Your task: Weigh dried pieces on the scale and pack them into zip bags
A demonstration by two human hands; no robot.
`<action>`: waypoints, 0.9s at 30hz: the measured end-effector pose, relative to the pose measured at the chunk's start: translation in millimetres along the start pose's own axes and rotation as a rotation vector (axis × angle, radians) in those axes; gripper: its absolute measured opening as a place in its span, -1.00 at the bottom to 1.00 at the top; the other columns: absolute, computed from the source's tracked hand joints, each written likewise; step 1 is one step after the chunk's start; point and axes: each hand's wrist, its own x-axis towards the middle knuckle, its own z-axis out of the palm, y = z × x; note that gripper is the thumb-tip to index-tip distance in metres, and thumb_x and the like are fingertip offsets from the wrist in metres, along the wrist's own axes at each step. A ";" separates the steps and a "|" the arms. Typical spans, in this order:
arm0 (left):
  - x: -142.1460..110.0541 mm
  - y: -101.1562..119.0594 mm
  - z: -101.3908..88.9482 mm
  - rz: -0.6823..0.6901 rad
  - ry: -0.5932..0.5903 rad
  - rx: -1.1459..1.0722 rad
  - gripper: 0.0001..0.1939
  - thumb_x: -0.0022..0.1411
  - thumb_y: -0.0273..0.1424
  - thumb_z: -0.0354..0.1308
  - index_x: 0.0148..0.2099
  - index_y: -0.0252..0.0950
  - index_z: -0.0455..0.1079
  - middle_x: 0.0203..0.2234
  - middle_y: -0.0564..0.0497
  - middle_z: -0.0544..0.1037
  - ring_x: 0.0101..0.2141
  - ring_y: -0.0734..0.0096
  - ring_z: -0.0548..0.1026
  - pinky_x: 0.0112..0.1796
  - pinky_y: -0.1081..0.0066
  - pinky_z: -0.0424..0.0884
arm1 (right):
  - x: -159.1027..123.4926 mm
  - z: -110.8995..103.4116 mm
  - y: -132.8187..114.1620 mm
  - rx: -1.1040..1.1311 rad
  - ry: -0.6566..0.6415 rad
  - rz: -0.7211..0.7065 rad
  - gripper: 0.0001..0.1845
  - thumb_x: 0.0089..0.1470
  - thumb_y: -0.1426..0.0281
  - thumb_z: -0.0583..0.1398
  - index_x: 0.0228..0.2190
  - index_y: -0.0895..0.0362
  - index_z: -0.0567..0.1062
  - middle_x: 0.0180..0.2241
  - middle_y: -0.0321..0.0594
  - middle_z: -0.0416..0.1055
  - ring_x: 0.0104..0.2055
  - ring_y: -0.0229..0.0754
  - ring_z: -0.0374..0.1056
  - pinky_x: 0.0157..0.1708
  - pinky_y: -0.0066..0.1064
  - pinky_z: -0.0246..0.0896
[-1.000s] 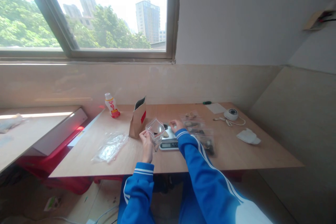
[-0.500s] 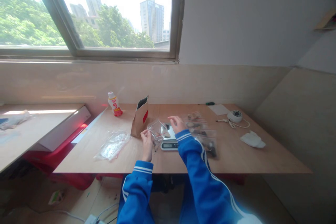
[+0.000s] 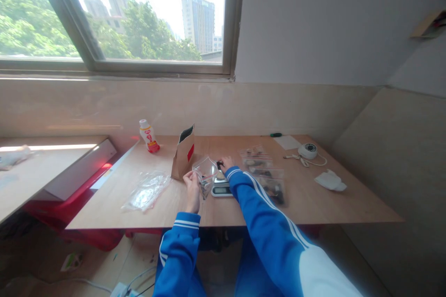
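Pinched in left hand [image 3: 192, 191]: clear zip bag [image 3: 205, 168]; right hand [image 3: 227, 163] touches dark lump [image 3: 219, 165], far end of digital scale [image 3: 222, 190], hold unclear.

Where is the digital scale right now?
In the head view, the digital scale sits centrally on the table, just right of the clear zip bag in the left hand, with the right hand at its far end.

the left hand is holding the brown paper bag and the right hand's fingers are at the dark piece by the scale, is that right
Not quite: in the head view, the left hand holds the clear plastic bag, while the brown paper bag stands on the table. The right hand's fingers are at the dark piece by the scale.
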 end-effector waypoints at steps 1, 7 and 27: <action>-0.2 0.5 -0.8 -0.001 0.002 0.007 -0.63 0.17 -0.08 0.05 -0.12 -0.21 0.11 -0.16 -0.06 0.45 -0.18 0.40 0.48 -0.13 0.28 0.37 | -0.3 -2.1 0.6 0.023 0.023 0.000 -0.79 -0.08 0.60 0.17 -0.36 0.15 0.51 -0.33 -0.18 0.47 -0.19 -0.13 0.28 -0.14 -0.32 0.14; 1.1 -3.5 -4.9 -0.073 -0.028 0.017 -0.60 0.17 -0.06 0.04 -0.09 -0.20 0.09 -0.28 0.01 0.44 -0.29 0.44 0.49 -0.20 0.32 0.39 | -5.4 -38.0 -21.1 0.185 0.227 -0.017 -0.71 0.12 0.42 0.05 -0.19 0.16 0.50 -0.20 -0.11 0.45 -0.25 -0.19 0.32 -0.23 -0.36 0.25; 0.7 -2.4 -4.2 -0.103 -0.032 -0.065 -0.65 0.19 -0.09 0.05 -0.12 -0.19 0.11 0.03 -0.13 0.39 -0.16 0.39 0.50 -0.16 0.30 0.42 | -54.0 20.5 -24.4 0.095 0.051 0.116 -0.72 -0.04 0.50 0.19 -0.21 0.11 0.51 -0.14 -0.04 0.39 -0.07 0.07 0.19 -0.15 -0.18 0.04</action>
